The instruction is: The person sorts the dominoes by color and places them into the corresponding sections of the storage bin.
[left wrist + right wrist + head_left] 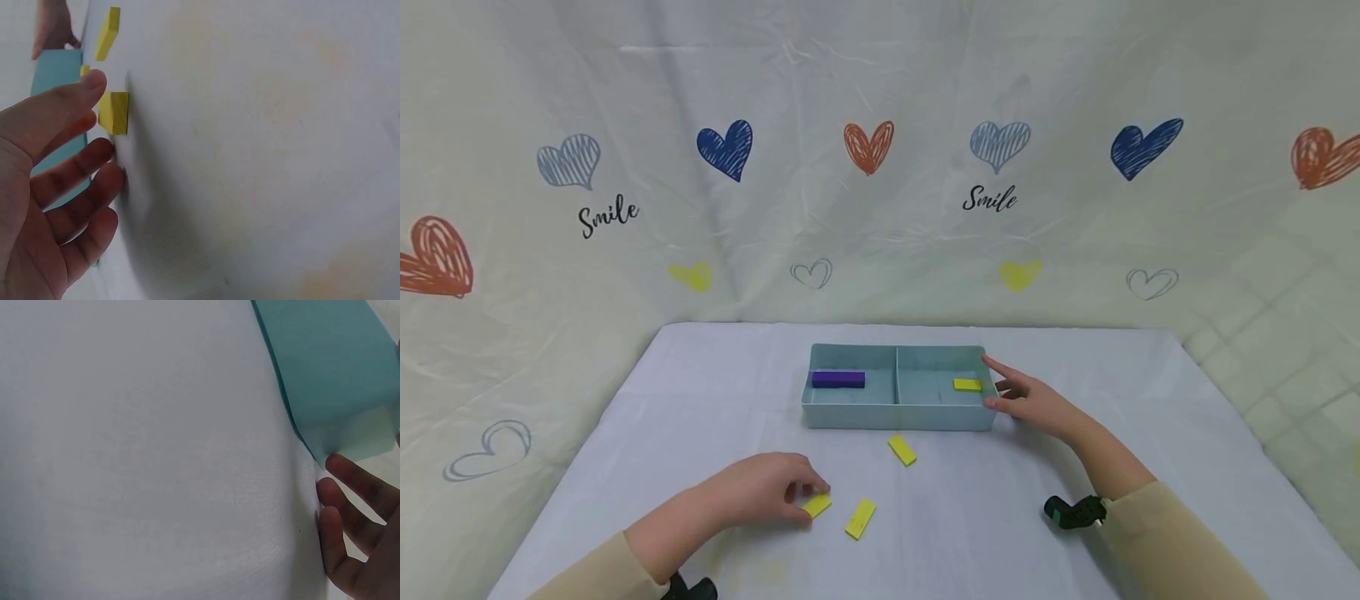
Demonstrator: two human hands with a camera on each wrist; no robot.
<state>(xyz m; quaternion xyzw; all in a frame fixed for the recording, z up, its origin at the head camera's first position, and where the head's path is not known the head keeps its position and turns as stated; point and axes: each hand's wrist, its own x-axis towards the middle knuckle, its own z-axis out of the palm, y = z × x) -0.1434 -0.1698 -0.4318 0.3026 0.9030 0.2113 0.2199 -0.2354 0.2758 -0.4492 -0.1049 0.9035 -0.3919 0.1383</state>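
In the head view my left hand (767, 490) is low over the cloth, its thumb and forefinger on either side of a small yellow block (817, 505). In the left wrist view that block (114, 113) stands just past the fingertips, with a gap between thumb and fingers. My right hand (1030, 403) rests against the right end of a blue-green two-compartment box (857, 417), thumb at the near corner and forefinger at the far one. The right wrist view shows its lower fingers (359, 481) loosely extended by the box's bottom corner.
Two more yellow blocks lie on the white cloth, one block (861, 519) right of my left hand and another block (902, 450) in front of the box. Inside the box, a purple block (838, 380) sits left of the divider (896, 377) and a yellow block (967, 385) right.
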